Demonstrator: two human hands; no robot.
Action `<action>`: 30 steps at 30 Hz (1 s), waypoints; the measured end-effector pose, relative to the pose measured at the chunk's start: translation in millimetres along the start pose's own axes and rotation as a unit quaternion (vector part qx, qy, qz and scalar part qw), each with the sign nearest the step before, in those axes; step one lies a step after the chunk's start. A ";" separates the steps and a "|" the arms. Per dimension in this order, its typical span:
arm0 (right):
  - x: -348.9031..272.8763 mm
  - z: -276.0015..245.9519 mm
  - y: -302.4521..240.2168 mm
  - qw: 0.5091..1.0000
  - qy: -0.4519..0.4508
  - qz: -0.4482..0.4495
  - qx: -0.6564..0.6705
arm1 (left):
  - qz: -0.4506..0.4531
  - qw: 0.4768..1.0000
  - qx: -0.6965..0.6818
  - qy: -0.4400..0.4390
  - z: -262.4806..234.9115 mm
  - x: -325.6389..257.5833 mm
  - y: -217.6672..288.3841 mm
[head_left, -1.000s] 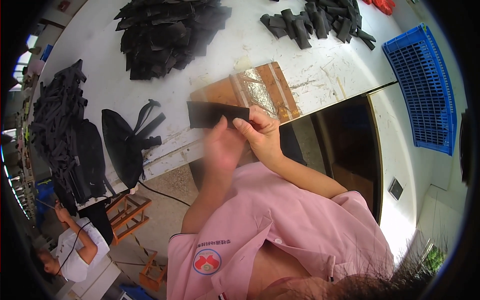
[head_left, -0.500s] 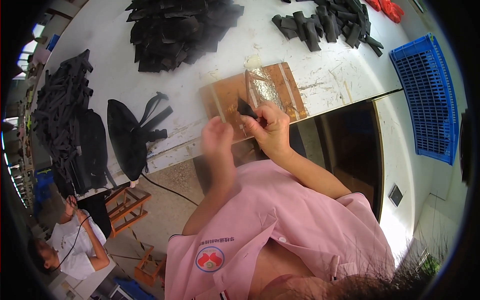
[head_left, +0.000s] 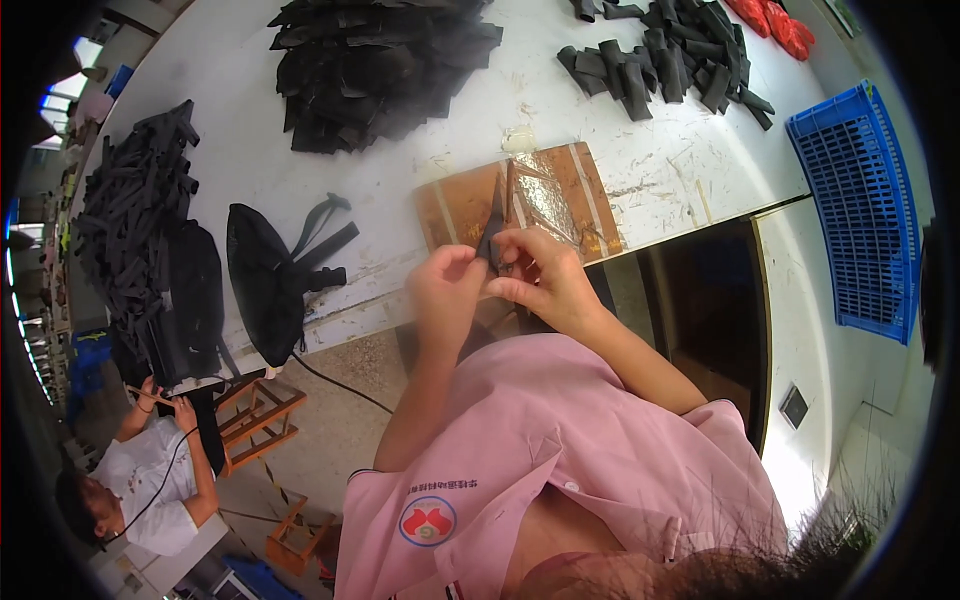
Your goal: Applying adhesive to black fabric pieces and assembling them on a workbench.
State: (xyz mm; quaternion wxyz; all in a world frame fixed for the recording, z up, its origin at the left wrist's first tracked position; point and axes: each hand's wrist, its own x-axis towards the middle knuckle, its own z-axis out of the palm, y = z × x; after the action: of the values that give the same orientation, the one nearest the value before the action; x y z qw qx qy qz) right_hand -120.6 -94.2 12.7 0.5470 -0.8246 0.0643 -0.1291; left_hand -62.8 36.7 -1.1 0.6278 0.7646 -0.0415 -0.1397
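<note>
Between my two hands a small black fabric piece (head_left: 489,237) stands up, narrowing to a point at its far end. My left hand (head_left: 447,290) pinches its left side near the lower end. With thumb and fingers, my right hand (head_left: 552,280) grips the same piece from the right; the part inside the fingers is hidden. Both hands are over the near edge of a brown board (head_left: 450,205) lying on the white table (head_left: 560,95). On the board, just beyond the piece, a thin brown stick (head_left: 511,185) points away from me.
Black fabric pieces are heaped at the far side (head_left: 375,80); rolled black pieces (head_left: 650,70) lie far right. Black strips (head_left: 130,230) and a black pouch-like item (head_left: 262,280) are on the left. A blue crate (head_left: 855,205) stands right. A co-worker (head_left: 150,480) sits lower left.
My left hand has come in from the left and now pinches the black piece too. More of the piece shows, pointing away from me. The view has shifted slightly.
</note>
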 end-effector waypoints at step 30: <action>12.5 4.4 17.1 0.826 -0.139 0.261 0.480 | 0.167 0.981 -0.011 0.100 19.9 6.9 -8.0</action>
State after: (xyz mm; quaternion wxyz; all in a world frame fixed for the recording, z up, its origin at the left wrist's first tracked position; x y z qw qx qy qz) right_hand -106.9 -100.1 -2.8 0.8902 -0.4198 0.1303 0.1202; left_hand -62.4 17.8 -13.4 0.6517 0.7500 -0.1039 0.0440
